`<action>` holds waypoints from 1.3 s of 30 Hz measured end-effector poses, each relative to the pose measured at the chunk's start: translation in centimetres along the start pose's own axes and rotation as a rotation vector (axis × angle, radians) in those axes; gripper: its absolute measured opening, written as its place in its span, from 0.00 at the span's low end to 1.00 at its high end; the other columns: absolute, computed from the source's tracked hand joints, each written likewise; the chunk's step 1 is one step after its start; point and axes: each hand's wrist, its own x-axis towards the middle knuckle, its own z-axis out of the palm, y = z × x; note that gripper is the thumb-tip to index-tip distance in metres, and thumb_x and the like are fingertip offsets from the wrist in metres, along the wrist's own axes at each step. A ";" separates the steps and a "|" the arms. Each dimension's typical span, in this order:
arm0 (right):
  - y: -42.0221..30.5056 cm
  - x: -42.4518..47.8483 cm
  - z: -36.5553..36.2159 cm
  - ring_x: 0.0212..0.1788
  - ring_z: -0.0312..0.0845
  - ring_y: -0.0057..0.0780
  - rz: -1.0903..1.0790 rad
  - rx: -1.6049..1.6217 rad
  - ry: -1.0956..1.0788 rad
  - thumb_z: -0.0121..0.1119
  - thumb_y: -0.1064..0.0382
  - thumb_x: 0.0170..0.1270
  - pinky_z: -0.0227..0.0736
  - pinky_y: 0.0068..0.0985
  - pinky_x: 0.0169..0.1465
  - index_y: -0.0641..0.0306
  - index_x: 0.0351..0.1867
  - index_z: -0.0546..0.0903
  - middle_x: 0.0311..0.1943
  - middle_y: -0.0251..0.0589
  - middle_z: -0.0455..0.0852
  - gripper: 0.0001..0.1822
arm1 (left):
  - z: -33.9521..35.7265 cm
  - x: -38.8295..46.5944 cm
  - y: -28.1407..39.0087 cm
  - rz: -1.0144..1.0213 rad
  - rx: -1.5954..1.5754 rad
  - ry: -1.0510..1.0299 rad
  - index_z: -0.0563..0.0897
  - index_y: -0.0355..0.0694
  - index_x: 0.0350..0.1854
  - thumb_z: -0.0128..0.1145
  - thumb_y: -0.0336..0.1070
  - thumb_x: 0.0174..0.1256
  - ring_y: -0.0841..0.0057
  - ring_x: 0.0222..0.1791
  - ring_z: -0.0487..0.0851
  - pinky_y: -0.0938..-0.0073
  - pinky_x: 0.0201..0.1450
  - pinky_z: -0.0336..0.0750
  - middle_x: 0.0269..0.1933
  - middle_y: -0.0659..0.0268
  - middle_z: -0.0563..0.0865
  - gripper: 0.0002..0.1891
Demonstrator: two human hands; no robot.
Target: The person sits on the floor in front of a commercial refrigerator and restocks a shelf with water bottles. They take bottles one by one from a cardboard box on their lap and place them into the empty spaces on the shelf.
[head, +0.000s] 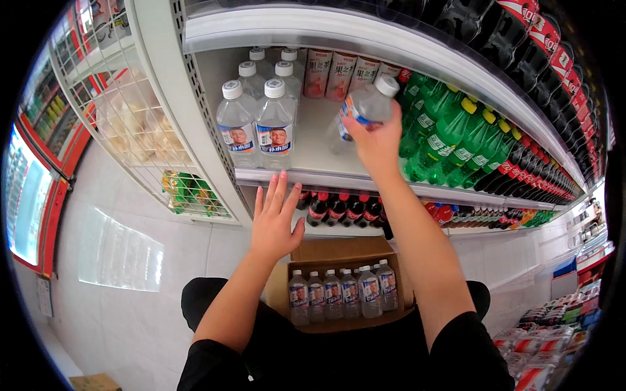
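My right hand (379,139) grips a clear plastic drink bottle (364,110) with a white cap and a blue and orange label. It holds the bottle tilted over the white shelf (318,117). My left hand (279,217) is empty with its fingers apart, its fingertips close to the shelf's front edge. Just beyond it, several matching bottles (275,122) stand upright in two rows at the shelf's left end. In front of me on the floor, an opened cardboard box (345,249) holds several more of these bottles (333,293).
Drink cartons (342,73) line the back of the shelf. Green soda bottles (440,141) crowd its right side. Cola bottles (337,210) fill the shelf below. At left, a white wire rack (137,127) holds bagged goods. Shrink-wrapped packs (543,339) sit at the lower right.
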 end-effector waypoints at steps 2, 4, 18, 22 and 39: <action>3.8 2.7 -0.5 0.45 0.92 0.30 -0.001 -0.168 -0.042 0.84 0.72 0.58 0.88 0.27 0.43 0.70 0.76 0.63 0.54 0.51 0.87 0.49 | 0.2 0.3 0.1 0.006 0.014 -0.011 0.72 0.44 0.83 0.71 0.37 0.61 0.45 0.88 0.58 0.33 0.85 0.55 0.89 0.46 0.59 0.44; 5.6 3.7 0.7 0.47 0.91 0.30 0.034 -0.225 -0.032 0.83 0.72 0.60 0.88 0.27 0.47 0.71 0.73 0.66 0.53 0.47 0.88 0.44 | 0.3 0.4 0.1 0.009 0.035 -0.019 0.72 0.45 0.84 0.71 0.38 0.61 0.45 0.88 0.58 0.33 0.85 0.53 0.89 0.46 0.59 0.44; 14.3 7.7 2.3 0.61 0.84 0.60 -0.405 -0.759 -0.083 0.82 0.62 0.61 0.80 0.49 0.64 0.76 0.76 0.66 0.62 0.66 0.83 0.47 | -0.3 0.7 -0.8 0.014 0.143 -0.063 0.76 0.50 0.82 0.72 0.47 0.61 0.44 0.89 0.56 0.27 0.84 0.49 0.89 0.54 0.63 0.42; 16.7 7.3 1.6 0.67 0.77 0.73 -0.411 -0.933 -0.085 0.77 0.62 0.66 0.74 0.55 0.68 0.75 0.75 0.66 0.67 0.73 0.78 0.42 | -0.1 0.8 -1.1 0.031 0.154 -0.064 0.75 0.51 0.82 0.72 0.47 0.62 0.44 0.89 0.56 0.26 0.84 0.48 0.89 0.54 0.63 0.42; 12.1 6.3 1.2 0.61 0.87 0.64 0.275 -1.242 -0.431 0.70 0.55 0.71 0.81 0.50 0.65 0.78 0.70 0.75 0.57 0.68 0.89 0.34 | 0.4 1.0 -0.7 0.035 0.141 -0.068 0.73 0.51 0.84 0.73 0.44 0.60 0.44 0.90 0.54 0.28 0.85 0.47 0.90 0.51 0.60 0.45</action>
